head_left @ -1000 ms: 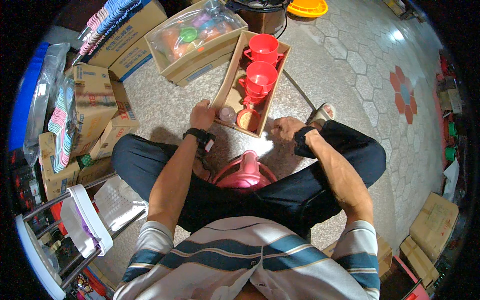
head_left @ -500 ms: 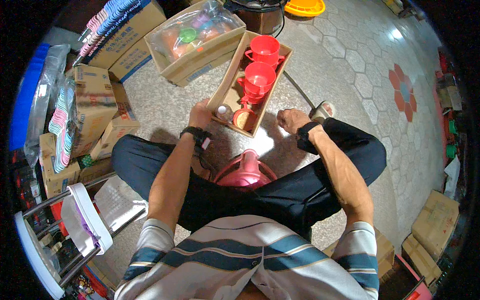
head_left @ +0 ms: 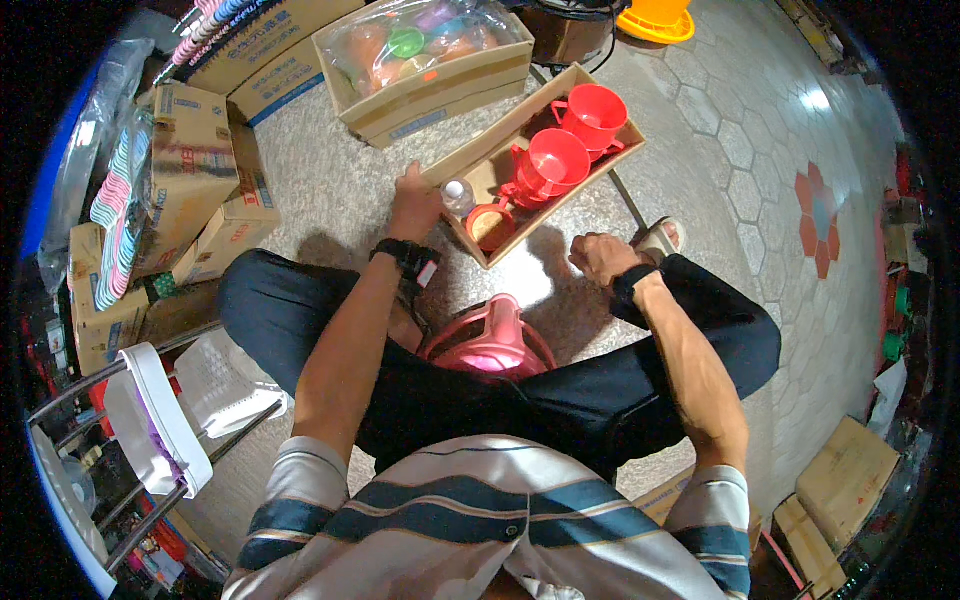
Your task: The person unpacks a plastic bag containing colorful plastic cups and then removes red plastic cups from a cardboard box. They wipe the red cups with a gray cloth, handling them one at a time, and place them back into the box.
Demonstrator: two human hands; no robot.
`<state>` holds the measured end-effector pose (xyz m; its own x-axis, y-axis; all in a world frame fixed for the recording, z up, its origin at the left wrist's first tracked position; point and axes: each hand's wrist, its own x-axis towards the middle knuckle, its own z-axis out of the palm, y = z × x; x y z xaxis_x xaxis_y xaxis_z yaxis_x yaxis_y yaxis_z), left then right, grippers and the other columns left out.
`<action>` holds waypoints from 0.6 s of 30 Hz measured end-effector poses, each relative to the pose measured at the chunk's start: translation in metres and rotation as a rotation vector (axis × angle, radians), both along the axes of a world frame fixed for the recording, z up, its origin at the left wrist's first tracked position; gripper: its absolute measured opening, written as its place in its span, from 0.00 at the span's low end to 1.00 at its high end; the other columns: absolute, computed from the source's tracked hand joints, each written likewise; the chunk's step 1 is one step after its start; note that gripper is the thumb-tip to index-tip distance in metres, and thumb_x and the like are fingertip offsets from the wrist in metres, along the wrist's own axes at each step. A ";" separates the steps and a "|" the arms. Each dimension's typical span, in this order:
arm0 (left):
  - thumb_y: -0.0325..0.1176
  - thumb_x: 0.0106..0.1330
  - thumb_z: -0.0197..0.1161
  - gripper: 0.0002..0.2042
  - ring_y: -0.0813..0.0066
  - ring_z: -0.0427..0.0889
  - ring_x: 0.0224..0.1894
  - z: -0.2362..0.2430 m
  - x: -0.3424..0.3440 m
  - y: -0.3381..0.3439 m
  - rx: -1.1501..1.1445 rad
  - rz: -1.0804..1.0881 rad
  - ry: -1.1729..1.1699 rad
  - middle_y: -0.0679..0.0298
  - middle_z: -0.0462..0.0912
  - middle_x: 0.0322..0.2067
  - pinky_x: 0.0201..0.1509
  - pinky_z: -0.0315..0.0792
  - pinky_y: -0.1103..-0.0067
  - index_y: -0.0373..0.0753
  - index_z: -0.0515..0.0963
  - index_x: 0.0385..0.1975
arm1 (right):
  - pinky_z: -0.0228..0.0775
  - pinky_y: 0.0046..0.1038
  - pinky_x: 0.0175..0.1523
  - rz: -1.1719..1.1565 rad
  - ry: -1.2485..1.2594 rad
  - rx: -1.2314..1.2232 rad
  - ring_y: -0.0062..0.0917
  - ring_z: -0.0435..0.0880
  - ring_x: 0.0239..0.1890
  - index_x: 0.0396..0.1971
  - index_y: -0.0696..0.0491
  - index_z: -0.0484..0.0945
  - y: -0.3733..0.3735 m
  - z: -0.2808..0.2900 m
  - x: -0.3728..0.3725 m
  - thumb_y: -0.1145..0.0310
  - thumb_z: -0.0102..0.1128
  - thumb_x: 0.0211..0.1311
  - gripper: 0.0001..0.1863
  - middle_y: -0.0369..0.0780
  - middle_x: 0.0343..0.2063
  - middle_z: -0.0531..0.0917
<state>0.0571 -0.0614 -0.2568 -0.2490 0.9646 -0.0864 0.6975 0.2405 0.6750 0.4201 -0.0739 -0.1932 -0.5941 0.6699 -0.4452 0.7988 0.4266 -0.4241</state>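
A long open cardboard box (head_left: 548, 222) lies slanted on the floor in front of me. Inside it are two red cups with handles, a farther one (head_left: 594, 112) and a nearer one (head_left: 556, 162). At its near left end sit a small clear bottle with a white cap (head_left: 458, 196) and a red ring-shaped piece (head_left: 490, 226) with a tan middle. My left hand (head_left: 414, 206) grips the box's left corner. To the right of the box and apart from it, my right hand (head_left: 602, 258) hovers with curled fingers; its palm side is hidden.
Between my legs stands a pink plastic stool or pot-like thing (head_left: 490, 345). Beyond the box are another carton (head_left: 440, 105) with bagged colourful plastic pieces and a yellow basin (head_left: 656, 22). Stacked cartons (head_left: 190, 180) with hangers stand left, beside a metal rack (head_left: 150, 420).
The cardboard box has turned clockwise, its far end swinging right with the cups in it. My left hand stays at its left side; my right hand has shifted slightly right and nearer me.
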 end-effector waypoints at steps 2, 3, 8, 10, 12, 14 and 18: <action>0.32 0.65 0.57 0.23 0.39 0.76 0.55 0.012 0.005 -0.002 -0.005 0.033 0.011 0.36 0.76 0.51 0.60 0.72 0.59 0.28 0.69 0.59 | 0.76 0.47 0.46 0.032 -0.031 -0.024 0.50 0.84 0.41 0.39 0.56 0.80 0.000 0.003 -0.004 0.66 0.58 0.62 0.10 0.53 0.34 0.84; 0.31 0.64 0.58 0.24 0.37 0.76 0.53 0.021 0.008 -0.002 0.069 0.034 0.072 0.36 0.75 0.51 0.60 0.72 0.58 0.29 0.70 0.60 | 0.76 0.47 0.46 0.060 -0.081 -0.037 0.50 0.84 0.40 0.39 0.55 0.80 -0.002 0.004 -0.009 0.66 0.59 0.61 0.11 0.53 0.34 0.84; 0.33 0.66 0.58 0.20 0.39 0.78 0.51 0.096 0.006 0.016 0.307 -0.245 0.108 0.40 0.77 0.49 0.57 0.73 0.59 0.31 0.74 0.56 | 0.78 0.48 0.44 0.218 -0.153 -0.057 0.47 0.86 0.39 0.36 0.51 0.84 -0.037 0.013 -0.040 0.67 0.61 0.56 0.09 0.48 0.30 0.85; 0.35 0.67 0.58 0.19 0.43 0.79 0.50 0.127 -0.002 0.024 0.320 -0.337 0.039 0.43 0.80 0.48 0.56 0.74 0.61 0.32 0.75 0.55 | 0.77 0.48 0.43 0.240 0.024 -0.122 0.46 0.86 0.38 0.34 0.51 0.84 -0.054 0.016 -0.049 0.66 0.62 0.57 0.08 0.48 0.29 0.85; 0.36 0.70 0.58 0.19 0.50 0.83 0.48 0.149 -0.006 0.025 0.188 -0.298 0.023 0.47 0.82 0.49 0.54 0.76 0.66 0.32 0.75 0.55 | 0.78 0.44 0.40 0.286 0.087 -0.039 0.43 0.86 0.34 0.28 0.50 0.84 -0.068 0.016 -0.058 0.66 0.62 0.54 0.05 0.47 0.24 0.85; 0.38 0.71 0.58 0.18 0.51 0.83 0.48 0.160 -0.007 0.024 0.150 -0.288 0.026 0.48 0.83 0.47 0.53 0.76 0.66 0.33 0.76 0.54 | 0.80 0.41 0.38 0.305 0.197 0.015 0.40 0.88 0.33 0.21 0.52 0.82 -0.076 0.016 -0.058 0.68 0.63 0.46 0.04 0.46 0.22 0.85; 0.42 0.70 0.57 0.18 0.46 0.82 0.47 0.161 -0.007 0.019 0.059 -0.275 0.020 0.47 0.83 0.43 0.52 0.75 0.61 0.36 0.78 0.51 | 0.78 0.36 0.32 0.331 0.156 0.172 0.37 0.88 0.33 0.19 0.49 0.82 -0.076 0.006 -0.060 0.67 0.65 0.43 0.03 0.41 0.20 0.83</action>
